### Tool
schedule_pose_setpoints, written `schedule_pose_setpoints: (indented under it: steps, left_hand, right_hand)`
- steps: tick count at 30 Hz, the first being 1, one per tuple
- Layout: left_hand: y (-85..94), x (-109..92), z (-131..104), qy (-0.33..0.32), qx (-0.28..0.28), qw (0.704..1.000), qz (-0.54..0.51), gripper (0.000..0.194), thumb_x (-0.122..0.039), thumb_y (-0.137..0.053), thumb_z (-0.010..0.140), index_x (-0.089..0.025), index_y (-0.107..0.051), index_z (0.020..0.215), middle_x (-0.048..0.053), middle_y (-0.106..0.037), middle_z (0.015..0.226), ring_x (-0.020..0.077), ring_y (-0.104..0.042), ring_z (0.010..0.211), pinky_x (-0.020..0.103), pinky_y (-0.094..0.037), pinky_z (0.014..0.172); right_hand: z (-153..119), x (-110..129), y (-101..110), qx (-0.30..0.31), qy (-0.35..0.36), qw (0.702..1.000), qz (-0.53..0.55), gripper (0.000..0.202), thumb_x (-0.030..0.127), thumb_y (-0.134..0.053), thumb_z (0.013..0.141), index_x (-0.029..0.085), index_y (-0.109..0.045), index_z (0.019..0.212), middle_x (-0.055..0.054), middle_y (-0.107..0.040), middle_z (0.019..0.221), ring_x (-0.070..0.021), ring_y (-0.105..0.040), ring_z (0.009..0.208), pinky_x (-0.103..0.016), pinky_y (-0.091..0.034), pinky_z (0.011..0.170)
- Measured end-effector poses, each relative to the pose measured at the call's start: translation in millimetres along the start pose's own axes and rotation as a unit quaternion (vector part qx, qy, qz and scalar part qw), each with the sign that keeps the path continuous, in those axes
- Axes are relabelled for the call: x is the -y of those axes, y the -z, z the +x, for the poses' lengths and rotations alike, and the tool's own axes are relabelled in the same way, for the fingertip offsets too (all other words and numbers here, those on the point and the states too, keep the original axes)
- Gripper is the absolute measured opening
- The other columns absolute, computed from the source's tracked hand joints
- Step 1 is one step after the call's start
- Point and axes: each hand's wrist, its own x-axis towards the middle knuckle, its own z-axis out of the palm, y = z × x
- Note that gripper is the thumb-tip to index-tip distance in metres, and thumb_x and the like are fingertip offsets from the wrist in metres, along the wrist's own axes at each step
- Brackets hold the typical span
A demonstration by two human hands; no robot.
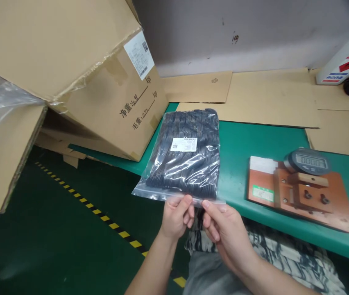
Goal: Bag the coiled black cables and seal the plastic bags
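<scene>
Both hands pinch the near edge of a clear plastic bag (186, 157): the left hand (177, 217) at seven o'clock of it, the right hand (223, 229) at five, thumbs and fingers closed on the seal strip. Its far end rests on the green table (254, 141). Packed with dark small parts and bearing a white label (183, 144), it looks floppy, slick and moderately weighty; the flat seal edge seems the surest hold. At three o'clock sits a copper-coloured fixture (300, 192) with a digital gauge (308, 161). Cardboard boxes (100, 82) lean at ten o'clock, flat cardboard sheets (269, 96) lie at twelve, and a dark green floor with yellow-black striping (107, 217) lies below.
</scene>
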Motion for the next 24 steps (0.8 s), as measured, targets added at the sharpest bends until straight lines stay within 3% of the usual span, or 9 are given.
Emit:
schedule_pose_setpoints:
  steps: [8,15,19,24]
  left_hand:
    - [-4.7,2.4,-0.5,0.034,0.037,0.999,0.005,0.053,-0.059,-0.072,0.081,-0.014,-0.062,0.054,-0.005,-0.042,0.038,0.0074,-0.042,0.029,0.019,-0.034,0.032]
    - [-11.4,1.2,-1.5,0.041,0.051,0.997,0.034,0.06,-0.059,-0.072,0.081,-0.015,-0.054,0.044,-0.004,-0.039,0.035,0.0066,-0.04,0.029,0.019,-0.021,0.033]
    - [-7.7,4.6,-5.5,0.025,0.047,0.998,0.036,0.061,-0.06,-0.071,0.082,-0.016,-0.051,0.043,-0.004,-0.038,0.034,0.0064,-0.038,0.029,0.02,-0.021,0.033]
    - [0.1,10.3,-8.4,0.031,0.043,0.998,0.042,0.059,-0.059,-0.069,0.084,-0.016,-0.054,0.046,-0.003,-0.042,0.038,0.0077,-0.045,0.031,0.019,-0.025,0.034]
  right_hand:
    - [4.2,-1.1,17.7,0.013,0.008,0.997,-0.079,0.054,0.059,-0.074,0.078,0.015,-0.058,0.052,0.004,-0.045,0.034,-0.005,-0.034,0.03,-0.017,-0.025,0.036]
    - [5.4,3.7,21.4,0.054,-0.001,0.994,-0.098,0.055,0.06,-0.071,0.081,0.016,-0.056,0.052,0.005,-0.043,0.034,-0.005,-0.033,0.03,-0.017,-0.023,0.035]
    - [1.8,2.0,19.4,0.076,-0.026,0.992,-0.099,0.057,0.061,-0.068,0.083,0.015,-0.055,0.052,0.005,-0.043,0.035,-0.0035,-0.034,0.029,-0.016,-0.024,0.035]
    - [-5.6,3.7,30.8,0.049,-0.034,0.994,-0.093,0.052,0.066,-0.072,0.076,0.016,-0.059,0.07,0.003,-0.059,0.049,-0.0062,-0.045,0.029,-0.016,-0.032,0.033]
